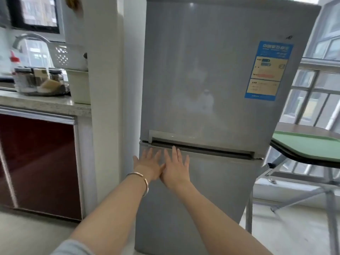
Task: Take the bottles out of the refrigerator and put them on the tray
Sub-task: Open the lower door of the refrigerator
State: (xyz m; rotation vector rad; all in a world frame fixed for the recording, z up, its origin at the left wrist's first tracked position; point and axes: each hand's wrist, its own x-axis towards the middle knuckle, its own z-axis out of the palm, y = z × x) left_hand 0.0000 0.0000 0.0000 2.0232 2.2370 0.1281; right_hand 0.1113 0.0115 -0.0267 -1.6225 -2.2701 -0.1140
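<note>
A grey two-door refrigerator (211, 100) is seen upright, with both doors shut. The bottles cannot be seen; nothing of the interior is shown.

Both hands are held out in front of the lower door, just below the recessed handle strip (200, 146) that runs between the two doors. The left hand (150, 166) is spread flat, fingers extended and apart, with nothing gripped. The right hand (176, 167) is likewise spread flat with nothing gripped; its longest fingertip reaches up to the lower edge of the handle strip. The two hands are set side by side, touching at the thumb edges. Whether the palms are pressed against the door or held just off it cannot be told. A metal bangle (143, 181) is worn on the left wrist.

A blue and yellow label (267, 70) is fixed to the upper door, at its right side.

The green tray (311, 146) is located to the right of the refrigerator, resting on a dark table (303, 128) with a metal frame; only part of it is in view.

To the left, a stone counter (42, 103) is seen above dark red cabinet doors, carrying jars (38, 76) on a round stand and a white basket (68, 56)
</note>
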